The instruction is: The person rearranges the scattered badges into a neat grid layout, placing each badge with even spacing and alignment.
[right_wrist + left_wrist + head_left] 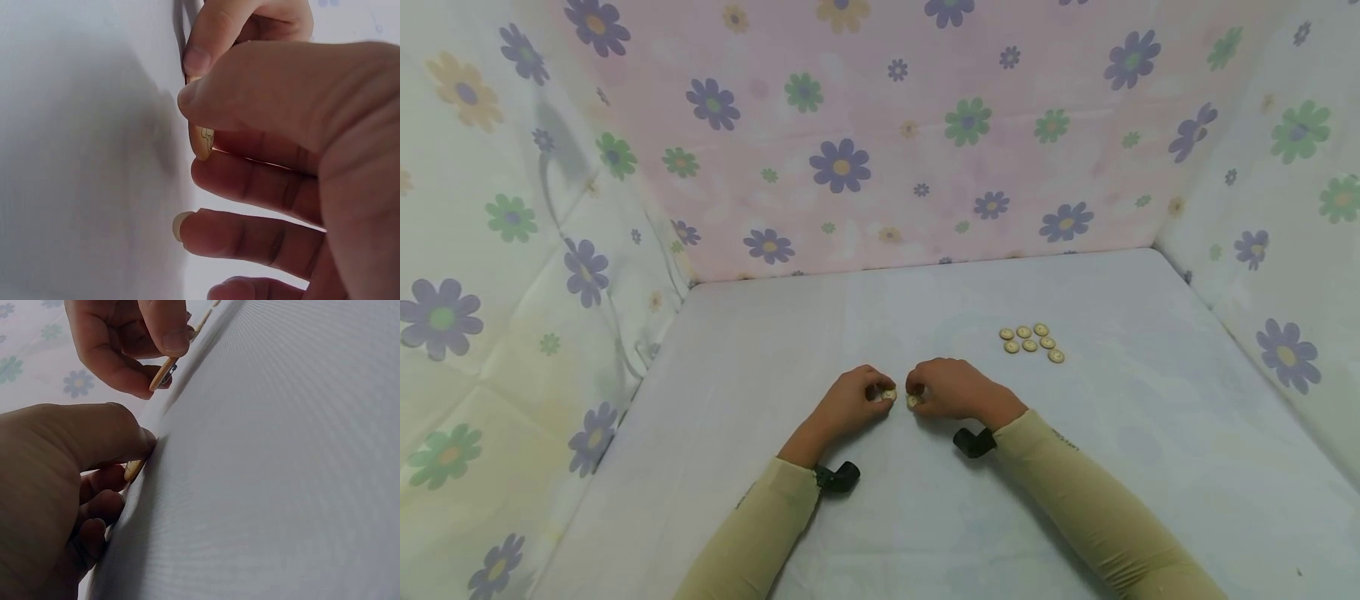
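Note:
Near the middle of the table, my left hand [856, 395] pinches a small round wooden disc [890, 394] between thumb and fingers, low against the white cloth. Just to its right, my right hand [957, 390] pinches a second wooden disc [913, 402]. A narrow gap separates the two hands. Thin dark markings show on the face of the right hand's disc [204, 141] in the right wrist view. That same disc is tilted in the left wrist view, while the left hand's disc [134, 469] is partly hidden by the thumb.
Several similar wooden discs [1029, 345] lie in loose rows on the table to the right, beyond the right hand. White cloth covers the table [760, 333]. Flower-printed curtains [895, 108] stand at the back and both sides. Both wrists carry black cameras.

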Demonstrator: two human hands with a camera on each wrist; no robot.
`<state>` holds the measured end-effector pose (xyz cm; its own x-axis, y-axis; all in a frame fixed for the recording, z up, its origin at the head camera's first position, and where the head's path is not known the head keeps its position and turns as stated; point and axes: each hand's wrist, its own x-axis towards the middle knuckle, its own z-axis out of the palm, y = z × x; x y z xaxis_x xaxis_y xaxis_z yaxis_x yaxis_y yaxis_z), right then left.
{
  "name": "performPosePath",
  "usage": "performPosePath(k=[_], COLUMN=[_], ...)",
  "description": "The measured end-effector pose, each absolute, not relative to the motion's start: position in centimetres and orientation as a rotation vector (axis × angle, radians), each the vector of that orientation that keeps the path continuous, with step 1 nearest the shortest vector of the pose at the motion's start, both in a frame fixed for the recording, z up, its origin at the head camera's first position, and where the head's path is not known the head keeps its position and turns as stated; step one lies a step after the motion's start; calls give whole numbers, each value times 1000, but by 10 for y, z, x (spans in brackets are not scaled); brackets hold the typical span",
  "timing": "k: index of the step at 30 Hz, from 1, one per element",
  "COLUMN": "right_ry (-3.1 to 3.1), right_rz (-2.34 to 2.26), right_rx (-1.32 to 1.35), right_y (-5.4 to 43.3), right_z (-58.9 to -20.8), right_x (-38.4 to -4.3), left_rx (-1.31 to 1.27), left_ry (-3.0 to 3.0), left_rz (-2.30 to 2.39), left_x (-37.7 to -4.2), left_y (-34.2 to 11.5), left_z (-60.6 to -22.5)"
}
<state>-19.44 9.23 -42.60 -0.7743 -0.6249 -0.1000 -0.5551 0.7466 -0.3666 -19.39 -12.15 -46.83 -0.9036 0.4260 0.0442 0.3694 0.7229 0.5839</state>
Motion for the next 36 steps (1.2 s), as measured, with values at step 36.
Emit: performPosePath(k=[36], right_ry=[2798], right_rz=[-538], right_rx=[-754], right_y=[149], right_z=[-427], right_x=[-206], left_rx=[656], left_ry=[2833], left_rz=[910], left_x=[-192], left_y=[-121], left_z=[-469])
